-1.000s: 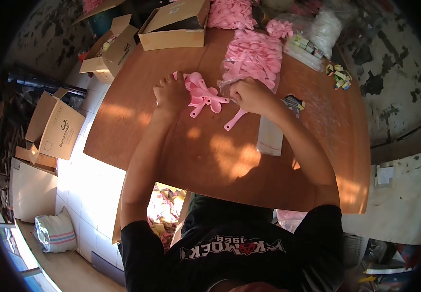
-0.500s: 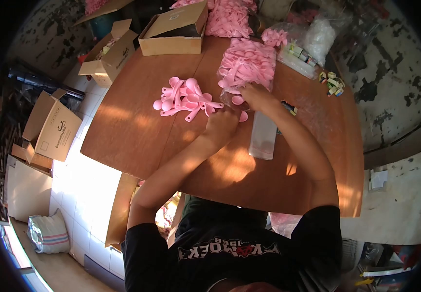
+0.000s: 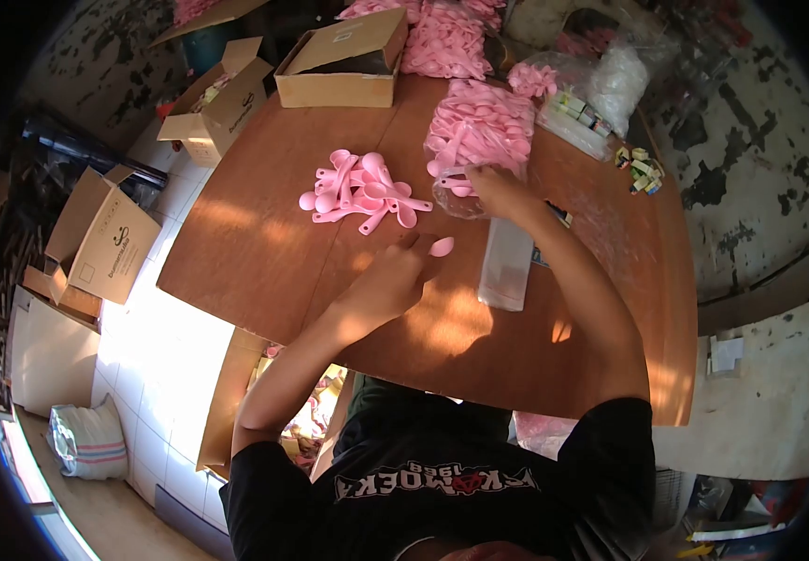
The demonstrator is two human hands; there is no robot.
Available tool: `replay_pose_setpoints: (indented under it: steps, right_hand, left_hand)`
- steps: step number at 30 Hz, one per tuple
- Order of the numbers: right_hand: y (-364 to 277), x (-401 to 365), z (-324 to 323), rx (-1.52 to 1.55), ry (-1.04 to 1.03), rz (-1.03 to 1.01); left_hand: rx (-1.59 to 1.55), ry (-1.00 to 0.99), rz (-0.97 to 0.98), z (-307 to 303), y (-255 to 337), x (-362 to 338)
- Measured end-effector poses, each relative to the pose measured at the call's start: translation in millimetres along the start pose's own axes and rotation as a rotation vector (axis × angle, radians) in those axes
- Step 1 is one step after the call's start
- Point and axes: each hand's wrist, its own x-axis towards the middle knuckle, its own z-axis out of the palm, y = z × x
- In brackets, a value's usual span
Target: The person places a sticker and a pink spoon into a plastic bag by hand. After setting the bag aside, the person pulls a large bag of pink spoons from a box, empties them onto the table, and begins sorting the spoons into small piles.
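Hands, left hand (image 3: 387, 282) pinching pink spoon (image 3: 441, 246), right hand (image 3: 496, 183) bent into spoon bag (image 3: 484, 126) — grip unclear

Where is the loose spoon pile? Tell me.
Head view: the spoon pile lies on the table, left of the spoon bag, beyond the left hand, which holds one spoon.

T-shirt (image 3: 442, 524): black, short-sleeved
Chest print (image 3: 442, 481): white block lettering, upside down in view, red emblem in its middle
Sleeves (image 3: 624, 444): end above the elbows
Hands: left hand (image 3: 387, 283) and right hand (image 3: 498, 190) bare
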Motion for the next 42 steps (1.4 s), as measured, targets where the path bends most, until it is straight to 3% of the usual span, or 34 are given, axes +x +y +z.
replay_pose_setpoints:
  steps: [6, 8, 9, 10, 11, 12, 14, 15, 17, 21, 23, 24, 26, 30, 31, 32, 34, 36, 38, 40, 41, 42]
  right_hand:
    - [-1.7, -23.8, -1.2, 0.091, 0.049, -0.11]
    - [5.7, -27.6, -0.2, 0.404, 0.351, -0.336]
    - [2.2, -30.2, -5.9, 0.402, 0.348, -0.337]
    - [-5.2, -35.3, -18.1, 0.659, 0.292, -0.245]
    - [-12.3, -38.5, -30.5, 0.912, 0.232, -0.147]
    - [-18.2, -39.1, -41.4, 0.909, 0.233, -0.146]
    - [-32.1, -35.8, -55.6, 1.362, 0.034, -0.113]
    - [-38.8, -29.4, -54.9, 1.363, 0.033, -0.115]
    - [-54.8, -7.7, -51.8, 1.443, -0.145, 0.001]
    - [-98.2, 46.9, -41.3, 1.305, -0.038, -0.041]
    - [-116.1, 66.3, -45.2, 0.808, 0.1, 0.126]
    - [-122.2, 74.4, -41.2, 0.809, 0.102, 0.115]
    - [-129.2, 88.5, -28.7, 0.504, 0.226, 0.083]
    - [-138.1, 90.7, -27.0, 0.448, 0.225, 0.066]
    - [-140.3, 81.9, -23.9, 0.501, 0.421, -0.007]
    - [-139.3, 70.8, -21.3, 0.498, 0.42, 0.003]
    - [-143.7, 37.3, -47.3, 0.55, 0.721, -0.122]
    - [-124.6, 6.4, -57.3, 0.546, 0.515, -0.088]
    - [-91.7, -10.1, -50.9, 0.368, 0.252, 0.024]
    - [-54.6, -6.8, -20.0, 0.149, 0.117, 0.191]
    - [-40.1, -2.6, 5.9, 0.123, 0.287, 0.225]
    - [-35.3, 0.7, 7.8, 0.12, 0.289, 0.233]
  left_hand:
    - [-0.205, 0.089, -0.083, -12.9, -5.2, -25.3]
    - [-0.263, 0.087, -0.133, -21.1, -8.2, -29.4]
    - [-0.303, 0.111, -0.178, -24.8, -10.7, -30.6]
    - [-0.342, 0.133, -0.222, -28.7, -14.7, -31.7]
    - [-0.282, 0.215, -0.118, -26.8, -28.2, -30.9]
    - [-0.284, 0.216, -0.116, -30.5, -29.8, -27.3]
    - [-0.454, 0.336, -0.286, -39.5, -31.6, -20.5]
    - [-0.438, 0.454, -0.204, -38.6, -45.4, -14.9]
    - [-0.314, 0.508, -0.238, -50.3, -60.0, -2.3]
    - [0.028, 0.658, -0.24, -63.1, -107.2, 25.0]
    - [0.159, 0.651, -0.274, -67.3, -115.4, 34.3]
    - [0.278, 0.632, -0.301, -66.9, -119.0, 39.8]
    - [0.355, 0.62, -0.381, -60.0, -126.7, 47.5]
    - [0.56, 0.442, -0.487, -49.5, -126.0, 50.2]
    - [0.584, 0.417, -0.457, -46.8, -124.8, 48.6]
    - [0.607, 0.392, -0.428, -44.6, -124.8, 48.3]
    - [0.571, 0.402, -0.391, -38.8, -132.1, 47.9]
    - [0.536, 0.416, -0.373, -34.9, -134.6, 42.6]
    - [0.516, 0.445, -0.334, -39.2, -127.0, 41.4]
    - [0.526, 0.414, -0.348, -41.7, -122.1, 41.9]
    - [0.537, 0.383, -0.363, -40.8, -119.7, 42.1]
    - [0.534, 0.382, -0.354, -40.0, -118.6, 42.5]
